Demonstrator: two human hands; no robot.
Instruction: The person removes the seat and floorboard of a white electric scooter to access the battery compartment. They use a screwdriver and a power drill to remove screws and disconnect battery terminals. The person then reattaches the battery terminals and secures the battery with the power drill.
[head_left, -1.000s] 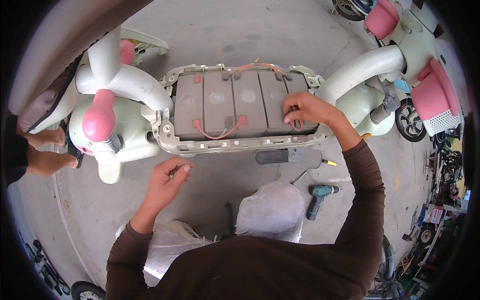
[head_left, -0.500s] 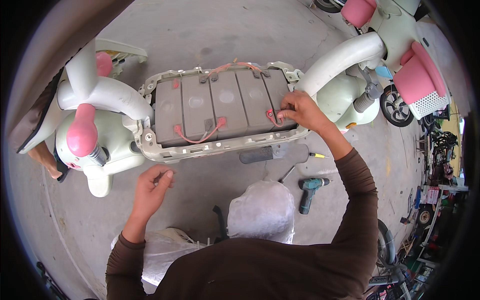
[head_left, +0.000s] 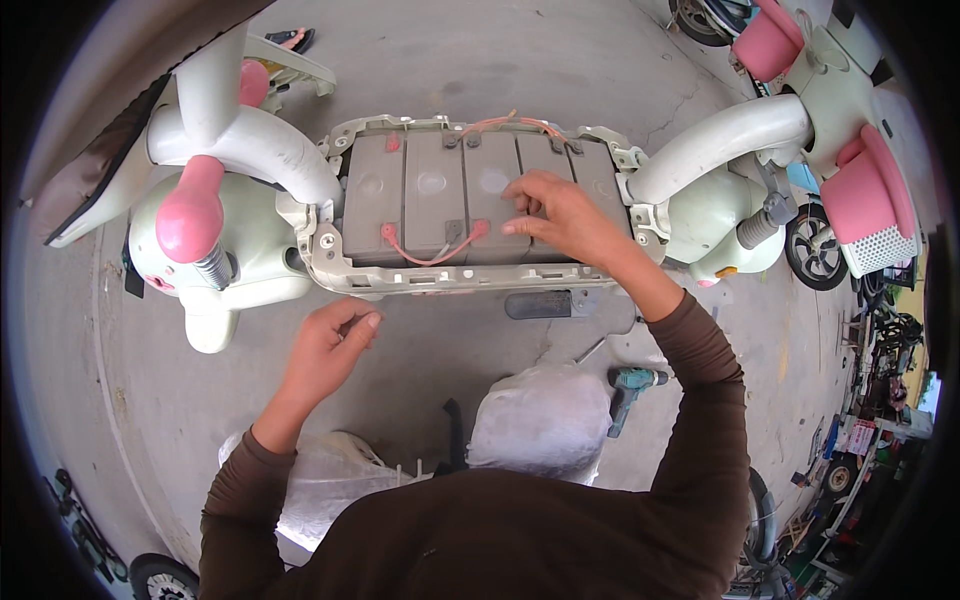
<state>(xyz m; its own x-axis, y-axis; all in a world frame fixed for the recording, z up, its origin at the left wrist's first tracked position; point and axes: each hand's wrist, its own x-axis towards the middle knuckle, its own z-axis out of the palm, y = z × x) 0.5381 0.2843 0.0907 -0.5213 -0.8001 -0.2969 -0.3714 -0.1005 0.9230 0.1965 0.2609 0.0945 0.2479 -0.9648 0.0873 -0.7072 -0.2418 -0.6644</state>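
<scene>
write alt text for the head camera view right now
A bare, open right hand is over grey box-shaped batteries linked by a red cable inside a pale plastic frame; the bare, loosely curled left hand is near its edge. A teal cordless drill lies on concrete floor.

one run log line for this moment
right hand: open, over grey batteries | left hand: half-curled, near battery tray | red cable: along batteries' near ends | drill: on floor
</scene>
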